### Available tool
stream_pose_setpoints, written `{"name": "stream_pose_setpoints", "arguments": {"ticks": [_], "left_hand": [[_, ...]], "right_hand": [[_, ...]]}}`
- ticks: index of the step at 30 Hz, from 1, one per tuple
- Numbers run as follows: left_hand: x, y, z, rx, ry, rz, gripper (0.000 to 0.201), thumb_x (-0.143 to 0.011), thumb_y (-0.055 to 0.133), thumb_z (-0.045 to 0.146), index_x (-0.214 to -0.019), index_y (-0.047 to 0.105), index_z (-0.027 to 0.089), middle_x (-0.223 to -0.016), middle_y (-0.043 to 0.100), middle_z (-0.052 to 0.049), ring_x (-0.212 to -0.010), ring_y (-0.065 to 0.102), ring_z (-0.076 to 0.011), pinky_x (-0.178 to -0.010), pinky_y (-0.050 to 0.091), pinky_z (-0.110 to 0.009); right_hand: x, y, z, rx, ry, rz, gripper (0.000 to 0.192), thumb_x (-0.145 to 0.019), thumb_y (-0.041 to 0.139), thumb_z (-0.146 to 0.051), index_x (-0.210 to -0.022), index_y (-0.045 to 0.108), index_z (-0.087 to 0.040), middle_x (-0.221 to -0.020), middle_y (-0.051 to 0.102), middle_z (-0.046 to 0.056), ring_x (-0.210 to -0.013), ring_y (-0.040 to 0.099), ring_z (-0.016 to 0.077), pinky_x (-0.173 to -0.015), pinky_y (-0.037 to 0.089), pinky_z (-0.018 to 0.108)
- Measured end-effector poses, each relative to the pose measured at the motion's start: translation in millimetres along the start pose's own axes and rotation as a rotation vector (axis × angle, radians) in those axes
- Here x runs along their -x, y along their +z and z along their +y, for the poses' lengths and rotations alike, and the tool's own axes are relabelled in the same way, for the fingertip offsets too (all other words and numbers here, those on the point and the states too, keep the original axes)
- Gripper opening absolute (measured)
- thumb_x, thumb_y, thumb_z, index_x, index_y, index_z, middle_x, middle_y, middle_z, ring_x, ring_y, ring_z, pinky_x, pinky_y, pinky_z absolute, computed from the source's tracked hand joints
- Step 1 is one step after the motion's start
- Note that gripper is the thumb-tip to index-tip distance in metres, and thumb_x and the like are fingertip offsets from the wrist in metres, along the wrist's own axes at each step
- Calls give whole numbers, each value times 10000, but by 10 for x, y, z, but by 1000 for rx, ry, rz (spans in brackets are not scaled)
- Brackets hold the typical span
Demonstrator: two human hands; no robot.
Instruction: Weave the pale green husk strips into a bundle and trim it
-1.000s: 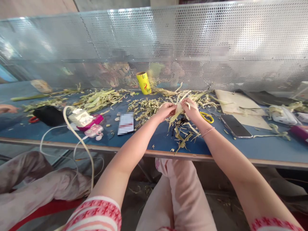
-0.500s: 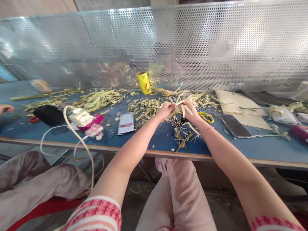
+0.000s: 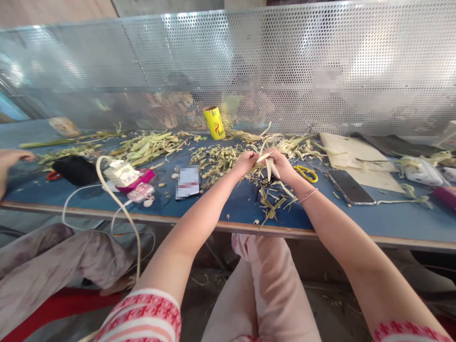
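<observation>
Matt blue table (image 3: 356, 221), perforated metal screen (image 3: 285, 61)

I see a yellow roll (image 3: 213, 122) behind pale green husk scraps (image 3: 149, 145) on the blue table (image 3: 392, 221); red-and-white patterned sleeves (image 3: 142, 316).

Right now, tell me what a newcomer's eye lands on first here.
The left hand and right hand meet mid-table, gripping a pale strip of husk. Shredded husk scraps litter the blue table around them, and a yellow roll stands behind, against the perforated metal screen.
</observation>
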State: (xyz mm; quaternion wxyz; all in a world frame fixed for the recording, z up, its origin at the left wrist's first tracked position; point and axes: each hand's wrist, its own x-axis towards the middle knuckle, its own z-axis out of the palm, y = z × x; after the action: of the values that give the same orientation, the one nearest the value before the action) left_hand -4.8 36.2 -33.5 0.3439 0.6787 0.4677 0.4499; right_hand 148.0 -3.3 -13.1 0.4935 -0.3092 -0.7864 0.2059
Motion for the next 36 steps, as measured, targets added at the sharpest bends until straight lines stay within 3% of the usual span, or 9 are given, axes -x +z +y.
{"name": "stream_pose_setpoints", "arguments": {"ticks": [4,7,11,18,22,29,33,36], "left_hand": [[67,2,83,15,-15,-8,223,-822,564,252,-628,542,143,-529,466,45,-516,389,-70,-535,269,-222],[132,13,152,242,-111,-101,226,-884,502,298,-711,516,154,-569,494,39,-500,444,-67,-532,332,-209],[176,30,179,455,-228,-244,222,-897,502,395,-883,507,174,-668,577,22,-513,541,-84,-542,429,-223],[210,31,167,371,-143,-372,187,-839,611,270,-865,453,174,-694,626,13,-506,603,-111,-544,486,-256],[219,24,193,310,-110,-351,138,-840,596,202,-846,464,165,-643,600,30,-453,547,-78,-529,451,-235],[171,19,162,283,-73,-215,168,-811,641,204,-780,482,161,-609,558,36,-460,487,-60,-539,409,-225],[109,18,105,306,-94,-85,165,-820,630,216,-773,482,163,-636,577,26,-519,498,-62,-573,402,-212],[83,22,75,301,-103,-52,165,-812,639,248,-802,498,164,-669,606,16,-518,500,-61,-578,401,-212]], "right_hand": [[9,37,60,-104,127,79,381,-700,666,-565,-713,560,-200,-766,551,25,-670,508,137,-669,465,314],[24,41,89,-203,288,124,385,-705,654,-563,-747,532,-201,-650,503,-16,-547,446,101,-524,416,264],[31,20,88,-258,408,213,335,-714,667,-499,-772,510,-209,-631,491,-27,-533,464,102,-472,420,242],[23,9,127,-276,488,272,236,-745,634,-411,-744,497,-219,-613,486,-39,-521,476,98,-476,428,229],[19,-19,120,-287,529,288,233,-802,577,-412,-721,495,-210,-608,491,-29,-513,484,96,-467,427,223],[-4,-81,87,-380,916,182,143,-870,498,-274,-762,532,-185,-590,543,-17,-398,466,72,-403,416,212],[36,-83,19,-511,802,123,157,-870,549,-323,-784,525,-194,-596,555,-27,-441,512,72,-433,443,191],[55,-60,-28,-572,735,69,173,-839,609,-307,-748,523,-188,-639,586,-21,-506,557,71,-483,471,180]]}}
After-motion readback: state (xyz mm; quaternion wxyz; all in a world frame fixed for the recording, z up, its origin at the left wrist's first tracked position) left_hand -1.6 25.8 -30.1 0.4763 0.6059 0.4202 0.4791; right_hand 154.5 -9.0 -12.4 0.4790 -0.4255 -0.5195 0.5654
